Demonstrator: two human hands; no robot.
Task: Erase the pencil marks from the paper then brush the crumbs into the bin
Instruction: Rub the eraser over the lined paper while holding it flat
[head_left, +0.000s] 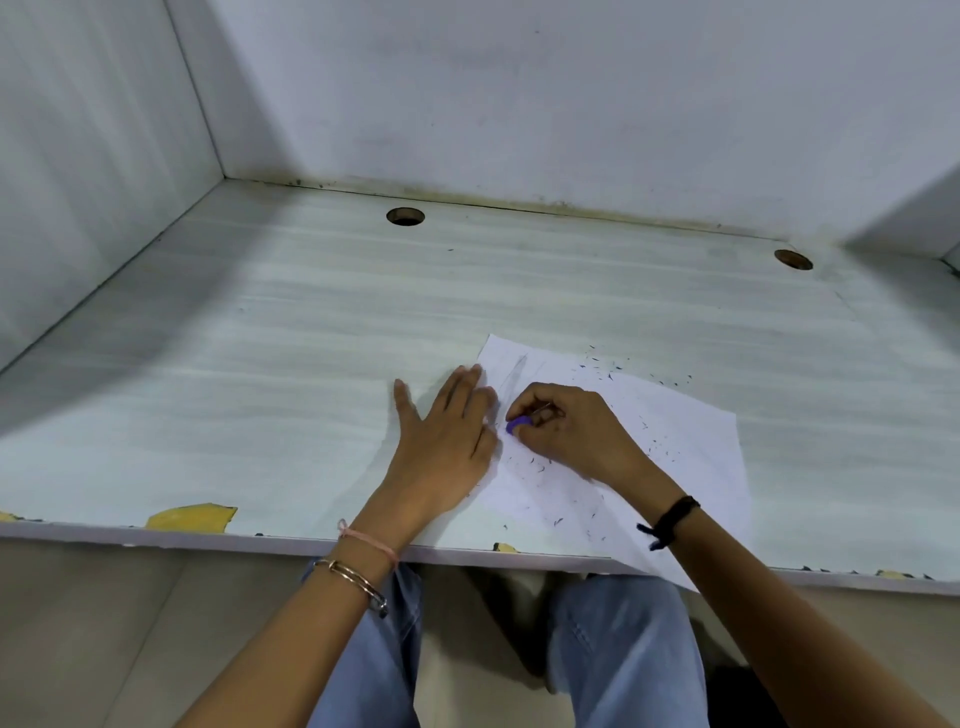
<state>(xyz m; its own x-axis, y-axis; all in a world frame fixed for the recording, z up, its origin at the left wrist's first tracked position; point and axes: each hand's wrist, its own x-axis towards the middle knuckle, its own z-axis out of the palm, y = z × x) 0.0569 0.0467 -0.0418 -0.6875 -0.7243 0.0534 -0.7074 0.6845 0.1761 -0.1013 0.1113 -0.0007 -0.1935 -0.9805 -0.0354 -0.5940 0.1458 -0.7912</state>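
Pinching a purple eraser (515, 426), right hand (571, 436) curls; left hand (441, 447) flat on paper (675, 441).

Nothing here can be read: no writing, label, brand, number or sign. The paper (675, 431) on the table (311, 338) bears only faint pencil strokes (514, 371) and dark specks (540, 467), none forming letters or digits.

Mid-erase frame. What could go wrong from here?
1. The white paper sheet hangs over the grey desk's front edge, so the dark eraser crumbs may spill onto the lap.
2. The left hand presses only the sheet's left edge; rubbing with the purple eraser held in the right hand could crease the loose side.
3. No bin is in view.
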